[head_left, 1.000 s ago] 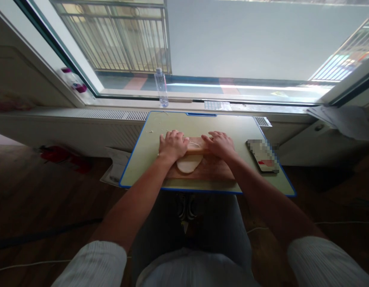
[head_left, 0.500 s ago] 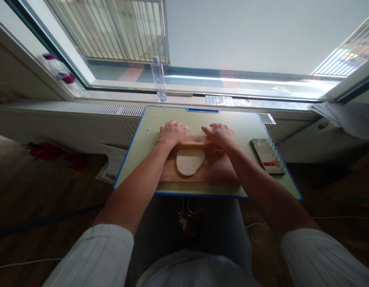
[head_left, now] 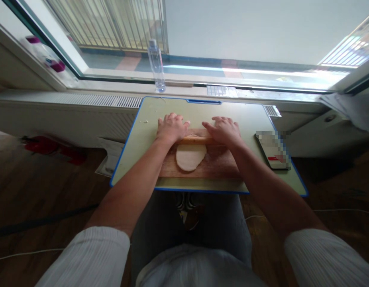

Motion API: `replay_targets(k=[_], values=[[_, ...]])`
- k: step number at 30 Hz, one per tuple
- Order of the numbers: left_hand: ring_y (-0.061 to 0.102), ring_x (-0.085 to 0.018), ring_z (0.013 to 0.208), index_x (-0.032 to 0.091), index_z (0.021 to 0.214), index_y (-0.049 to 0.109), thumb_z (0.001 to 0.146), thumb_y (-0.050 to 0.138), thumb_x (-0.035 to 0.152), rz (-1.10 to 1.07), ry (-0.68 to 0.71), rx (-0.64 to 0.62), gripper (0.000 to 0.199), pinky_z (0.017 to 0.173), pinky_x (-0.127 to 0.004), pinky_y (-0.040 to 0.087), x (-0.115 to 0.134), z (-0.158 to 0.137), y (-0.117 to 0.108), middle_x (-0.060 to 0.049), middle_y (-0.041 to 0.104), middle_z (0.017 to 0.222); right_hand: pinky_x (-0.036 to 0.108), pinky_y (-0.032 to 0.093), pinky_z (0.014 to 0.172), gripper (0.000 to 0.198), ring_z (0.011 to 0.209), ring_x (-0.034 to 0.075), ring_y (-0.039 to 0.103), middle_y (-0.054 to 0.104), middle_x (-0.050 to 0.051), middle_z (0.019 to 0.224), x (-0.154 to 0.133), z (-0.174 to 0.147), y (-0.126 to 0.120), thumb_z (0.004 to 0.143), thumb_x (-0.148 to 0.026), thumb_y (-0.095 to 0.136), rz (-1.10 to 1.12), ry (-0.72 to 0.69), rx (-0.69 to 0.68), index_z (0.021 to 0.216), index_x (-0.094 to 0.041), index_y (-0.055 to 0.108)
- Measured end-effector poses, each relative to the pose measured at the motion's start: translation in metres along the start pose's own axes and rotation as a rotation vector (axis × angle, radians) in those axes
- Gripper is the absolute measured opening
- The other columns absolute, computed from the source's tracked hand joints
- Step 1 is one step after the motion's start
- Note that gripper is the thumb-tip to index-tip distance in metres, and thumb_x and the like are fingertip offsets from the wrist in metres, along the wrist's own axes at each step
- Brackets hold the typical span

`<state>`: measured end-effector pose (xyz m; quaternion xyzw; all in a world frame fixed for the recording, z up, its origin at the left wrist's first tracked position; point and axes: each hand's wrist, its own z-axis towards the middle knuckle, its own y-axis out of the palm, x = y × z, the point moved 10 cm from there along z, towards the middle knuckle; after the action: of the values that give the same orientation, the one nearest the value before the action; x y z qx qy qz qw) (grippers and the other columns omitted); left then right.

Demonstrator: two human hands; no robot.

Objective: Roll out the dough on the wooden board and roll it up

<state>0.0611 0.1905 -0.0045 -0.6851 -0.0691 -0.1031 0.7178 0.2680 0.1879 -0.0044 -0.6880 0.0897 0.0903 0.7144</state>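
Though clear in front, dough (head_left: 190, 158) partly invisible beneath the rolling pin (head_left: 197, 140).

Rolling pin (head_left: 198, 140), both ends hidden

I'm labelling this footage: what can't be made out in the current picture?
All in the head view:
Rolling pin: ends covered by the left hand and right hand.
Dough: strip beneath the pin hidden.
Flat item: partly pixelated.
Papers at right: cut off by the edge.
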Motion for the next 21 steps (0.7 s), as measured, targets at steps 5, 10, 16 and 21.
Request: replay_targets(k=[5, 10, 16, 21], values=[[0.056, -0.036, 0.141, 0.023, 0.137, 0.073, 0.106, 0.044, 0.055, -0.005, 0.005, 0.014, 0.053, 0.122, -0.057, 0.04, 0.001, -0.005, -0.003, -0.015, 0.065, 0.152, 0.057, 0.038, 0.121, 0.072, 0.143, 0.04, 0.055, 0.067, 0.019, 0.152, -0.001, -0.005, -0.002, 0.104, -0.072, 0.047, 0.005, -0.006, 0.024, 0.145, -0.017, 0.069], [0.054, -0.036, 0.143, 0.026, 0.137, 0.072, 0.106, 0.043, 0.055, -0.01, -0.001, 0.01, 0.051, 0.122, -0.057, 0.04, 0.002, -0.01, -0.004, -0.014, 0.064, 0.153, 0.058, 0.037, 0.121, 0.075, 0.145, 0.04, 0.052, 0.064, 0.017, 0.156, -0.001, -0.009, -0.001, 0.104, -0.075, 0.043, -0.014, -0.009, 0.01, 0.148, -0.019, 0.067], [0.056, -0.036, 0.141, 0.027, 0.136, 0.073, 0.107, 0.042, 0.055, 0.007, 0.011, 0.008, 0.05, 0.123, -0.06, 0.04, 0.003, -0.014, -0.004, -0.013, 0.065, 0.152, 0.06, 0.035, 0.123, 0.076, 0.147, 0.04, 0.049, 0.061, 0.015, 0.16, -0.002, -0.014, -0.001, 0.105, -0.077, 0.041, -0.021, -0.015, 0.006, 0.151, -0.022, 0.065], [0.054, -0.037, 0.143, 0.028, 0.138, 0.072, 0.106, 0.042, 0.054, 0.008, 0.016, -0.002, 0.051, 0.125, -0.063, 0.036, 0.002, -0.017, -0.001, -0.013, 0.064, 0.153, 0.061, 0.034, 0.124, 0.075, 0.148, 0.04, 0.048, 0.059, 0.014, 0.162, -0.003, -0.018, -0.001, 0.105, -0.076, 0.042, -0.012, -0.011, -0.007, 0.153, -0.022, 0.063]])
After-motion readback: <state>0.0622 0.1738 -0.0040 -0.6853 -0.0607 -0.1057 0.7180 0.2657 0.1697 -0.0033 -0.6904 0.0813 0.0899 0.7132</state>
